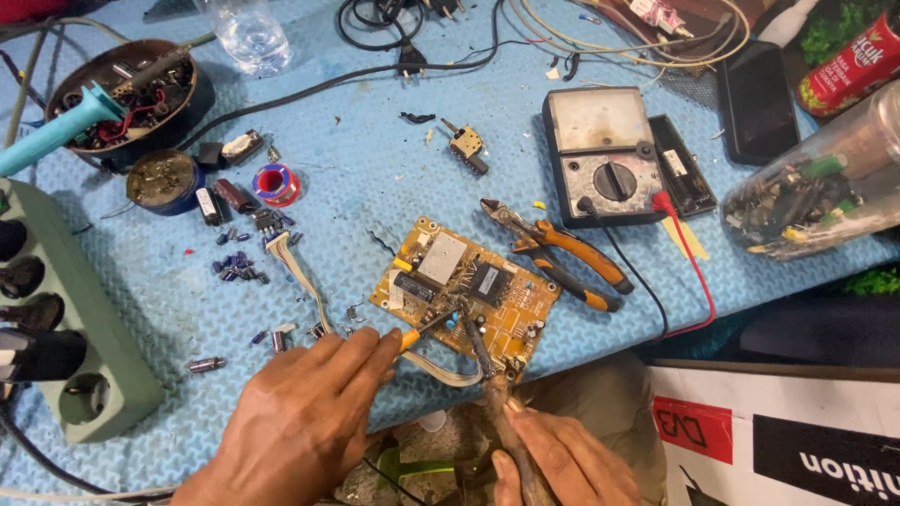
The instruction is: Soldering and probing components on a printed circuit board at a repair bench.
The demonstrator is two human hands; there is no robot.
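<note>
Two hands work a flat yellow circuit board (466, 295): left hand (309, 412) grips an orange-tipped tool (427, 330), right hand (553, 459) a dark probe (480, 351).

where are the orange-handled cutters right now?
In the head view the orange-handled cutters lie on the blue mat, right of centre, just right of the yellow circuit board and below-left of the analog multimeter; neither hand touches them.
</note>
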